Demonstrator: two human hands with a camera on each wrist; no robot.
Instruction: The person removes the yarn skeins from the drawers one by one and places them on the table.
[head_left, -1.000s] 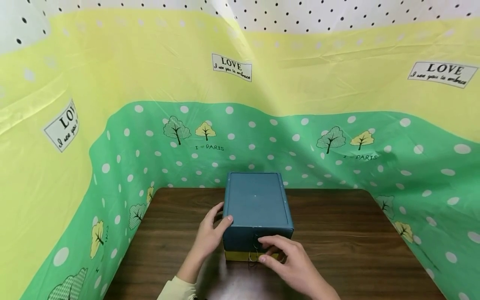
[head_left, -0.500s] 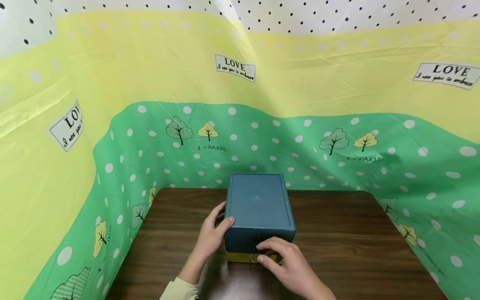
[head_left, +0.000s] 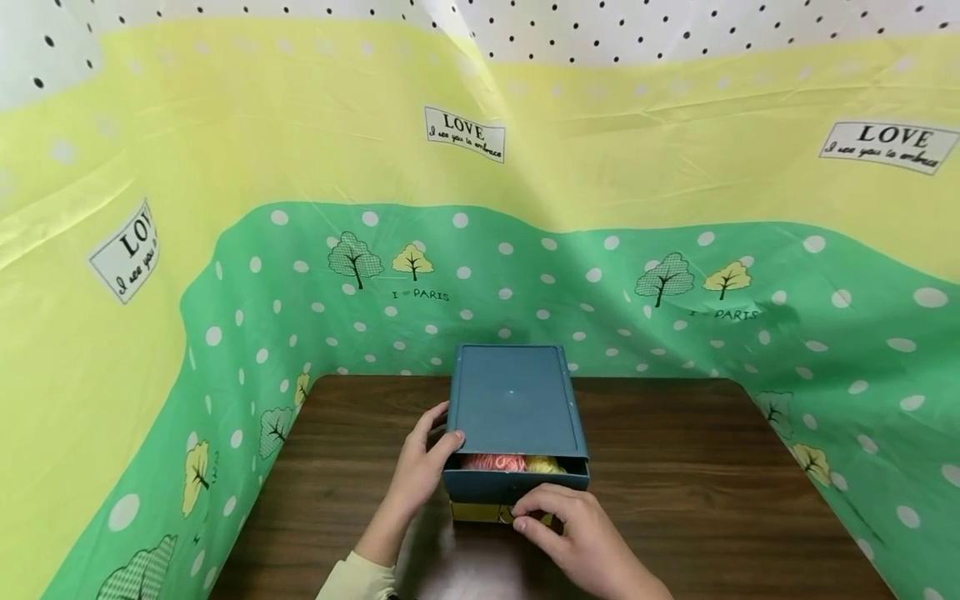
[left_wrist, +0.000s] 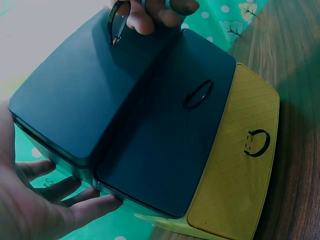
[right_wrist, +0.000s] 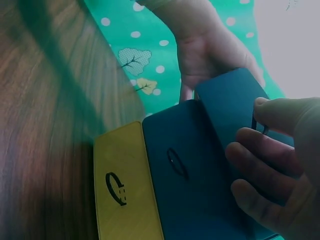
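Top drawer (head_left: 480, 487), blue — slid partway out toward the person since the earlier frame, baring yarn. One wood-grain table (head_left: 675, 467), bearing a drawer unit (head_left: 513, 400), blue above, with yellow bottom drawer (head_left: 468, 512); left hand (head_left: 417, 467), fingers spread along the unit's left side, thumb on its top edge; right hand (head_left: 581, 529) before the top drawer; pink yarn (head_left: 495, 462) and yellow yarn (head_left: 542, 465) inside it; dark ring pull (left_wrist: 110, 26) — pinched by the right thumb and forefinger.

Low in my head view I make out a blue drawer box (head_left: 512, 392), pink yarn (head_left: 495, 462), yellow yarn (head_left: 543, 465) and a brown wood-grain table (head_left: 675, 467); above, cloth (head_left: 525, 283) in white-dotted green, then yellow.
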